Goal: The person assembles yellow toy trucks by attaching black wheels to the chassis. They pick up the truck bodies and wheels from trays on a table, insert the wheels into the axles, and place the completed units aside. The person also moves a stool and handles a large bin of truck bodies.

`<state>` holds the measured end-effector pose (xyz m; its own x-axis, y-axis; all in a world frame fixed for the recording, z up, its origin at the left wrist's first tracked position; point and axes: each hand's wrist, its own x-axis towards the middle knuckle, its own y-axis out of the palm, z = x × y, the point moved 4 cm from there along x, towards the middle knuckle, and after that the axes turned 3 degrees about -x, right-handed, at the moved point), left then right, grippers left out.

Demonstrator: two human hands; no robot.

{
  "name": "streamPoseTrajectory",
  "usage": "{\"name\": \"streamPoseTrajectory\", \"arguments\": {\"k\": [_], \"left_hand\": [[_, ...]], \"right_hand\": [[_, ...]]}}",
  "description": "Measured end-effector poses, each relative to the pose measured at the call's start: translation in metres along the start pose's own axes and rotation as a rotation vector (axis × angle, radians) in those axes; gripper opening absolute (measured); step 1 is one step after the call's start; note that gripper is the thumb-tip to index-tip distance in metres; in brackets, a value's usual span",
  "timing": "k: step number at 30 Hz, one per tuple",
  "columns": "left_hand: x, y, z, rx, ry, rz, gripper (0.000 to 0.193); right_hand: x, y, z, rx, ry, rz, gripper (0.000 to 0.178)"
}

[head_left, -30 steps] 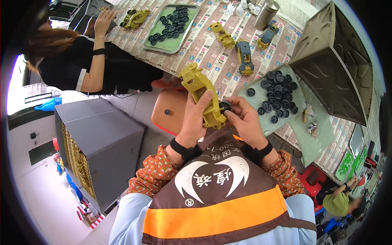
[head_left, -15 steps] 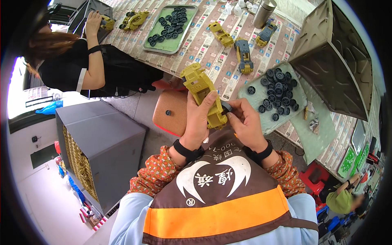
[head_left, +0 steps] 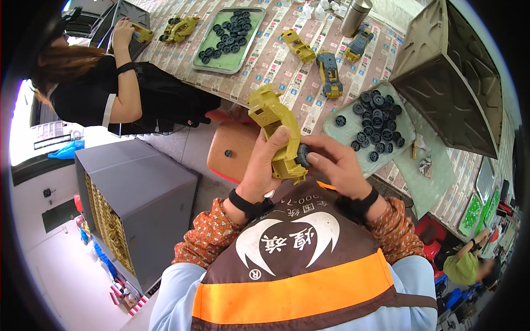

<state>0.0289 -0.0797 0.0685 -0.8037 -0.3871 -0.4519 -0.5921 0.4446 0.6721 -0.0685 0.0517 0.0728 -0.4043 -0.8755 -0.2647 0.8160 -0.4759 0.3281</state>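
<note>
Now the left hand grips the car. Beside it, the half-curled right hand touches a wheel a slip could drop.

Workshop (trays of toy wheels)

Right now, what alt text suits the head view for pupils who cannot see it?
A person's left hand holds a yellow toy car body; the right hand touches a black wheel at its side. Beyond, trays of wheels rest on a table.
</note>
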Motion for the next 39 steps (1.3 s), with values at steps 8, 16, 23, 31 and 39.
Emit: {"name": "streamPoseTrajectory", "arguments": {"k": [8,16,23,31,39], "left_hand": [[-0.013,-0.012,0.001,-0.116,-0.072,-0.021,0.039],[-0.014,-0.012,-0.005,0.002,-0.014,0.214,0.060],[-0.021,-0.011,-0.005,-0.065,-0.112,0.160,0.060],[-0.027,-0.020,-0.001,-0.117,-0.185,0.214,0.061],[-0.018,-0.030,-0.019,0.100,-0.110,0.130,0.057]], "right_hand": [[-0.013,0.019,0.022,-0.696,-0.525,-0.096,0.047],[-0.019,0.025,0.026,-0.703,-0.586,-0.045,0.056],[-0.024,0.036,0.021,-1.013,-0.702,-0.096,0.069],[-0.021,0.039,0.009,-0.918,-0.807,-0.080,0.068],[-0.007,0.019,-0.012,-0.703,-0.595,-0.036,0.055]]}}
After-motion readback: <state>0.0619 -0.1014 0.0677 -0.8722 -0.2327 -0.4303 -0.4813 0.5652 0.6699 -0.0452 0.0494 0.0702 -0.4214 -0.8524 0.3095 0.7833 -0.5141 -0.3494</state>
